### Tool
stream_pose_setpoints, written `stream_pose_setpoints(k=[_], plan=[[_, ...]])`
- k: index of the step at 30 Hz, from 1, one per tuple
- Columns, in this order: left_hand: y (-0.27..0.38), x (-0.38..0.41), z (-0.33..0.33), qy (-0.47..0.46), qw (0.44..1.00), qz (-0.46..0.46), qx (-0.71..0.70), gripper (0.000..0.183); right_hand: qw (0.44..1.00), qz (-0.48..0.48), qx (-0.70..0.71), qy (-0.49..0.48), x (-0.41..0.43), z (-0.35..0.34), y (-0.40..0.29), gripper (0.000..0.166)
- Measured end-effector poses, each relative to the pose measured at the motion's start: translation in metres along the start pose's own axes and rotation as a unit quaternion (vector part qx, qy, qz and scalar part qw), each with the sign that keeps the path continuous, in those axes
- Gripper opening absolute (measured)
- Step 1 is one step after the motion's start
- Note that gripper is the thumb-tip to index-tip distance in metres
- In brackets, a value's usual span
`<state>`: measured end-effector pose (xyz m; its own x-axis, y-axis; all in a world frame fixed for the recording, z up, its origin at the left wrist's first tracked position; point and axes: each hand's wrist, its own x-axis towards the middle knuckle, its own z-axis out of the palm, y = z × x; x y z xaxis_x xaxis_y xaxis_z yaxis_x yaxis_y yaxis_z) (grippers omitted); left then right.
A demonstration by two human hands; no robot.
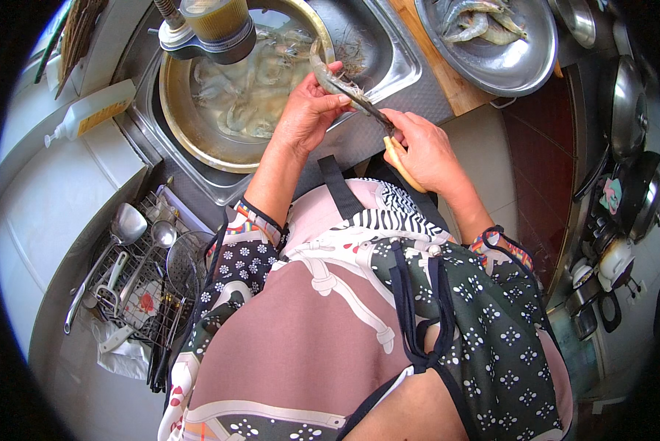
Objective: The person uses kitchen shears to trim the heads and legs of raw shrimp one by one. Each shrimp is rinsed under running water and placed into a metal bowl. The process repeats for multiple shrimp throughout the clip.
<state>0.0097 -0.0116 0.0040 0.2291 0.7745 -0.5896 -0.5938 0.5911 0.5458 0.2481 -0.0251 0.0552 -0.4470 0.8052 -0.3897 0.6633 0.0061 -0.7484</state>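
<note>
My left hand point(311, 107) pinches a raw shrimp point(324, 74) over the near right rim of a round metal basin point(167, 118). In my right hand point(426, 146) is a pair of scissors point(401, 162) with yellow handles. Their dark blades lie along the head end of the shrimp, touching it; whether they are closed cannot be made out. Several more raw shrimp point(252, 105) lie in cloudy water in the basin, which sits in a steel sink point(401, 77). Shrimp trimmings point(352, 55) lie on the sink bottom, right of the basin.
A steel bowl point(506, 66) with several shrimp stands on a wooden board point(465, 91) at the upper right. The faucet with its filter point(217, 27) overhangs the basin. At left are a pump bottle point(95, 113) and a wire rack point(137, 286) of utensils. Pans point(627, 105) stand far right.
</note>
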Motion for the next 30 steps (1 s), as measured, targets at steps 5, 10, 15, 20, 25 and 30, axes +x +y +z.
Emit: stream_pose_setpoints(k=[5,10,15,20,25,30], plan=[[0.0,0.001,-0.002,0.006,1.0,0.004,0.001,0.069,0.996,-0.021,-0.087,0.027,0.003,0.005,-0.003,0.044],[0.0,0.001,-0.001,0.01,1.0,0.003,0.004,0.069,0.993,-0.003,-0.111,0.03,0.003,0.006,-0.007,0.044],[0.002,0.001,0.003,0.017,1.0,0.003,-0.005,0.069,0.996,-0.011,-0.081,0.038,0.003,0.009,-0.008,0.036],[0.0,0.003,-0.002,0.006,1.0,0.004,0.009,0.071,0.996,0.008,-0.09,0.025,0.004,0.01,-0.006,0.03],[0.003,0.005,0.001,0.0,1.0,0.005,0.012,0.071,0.996,0.021,-0.076,0.038,0.006,0.015,-0.001,0.029],[0.009,0.007,0.004,-0.009,1.0,0.009,0.019,0.071,0.999,0.021,-0.016,0.03,0.008,0.005,-0.008,0.033]])
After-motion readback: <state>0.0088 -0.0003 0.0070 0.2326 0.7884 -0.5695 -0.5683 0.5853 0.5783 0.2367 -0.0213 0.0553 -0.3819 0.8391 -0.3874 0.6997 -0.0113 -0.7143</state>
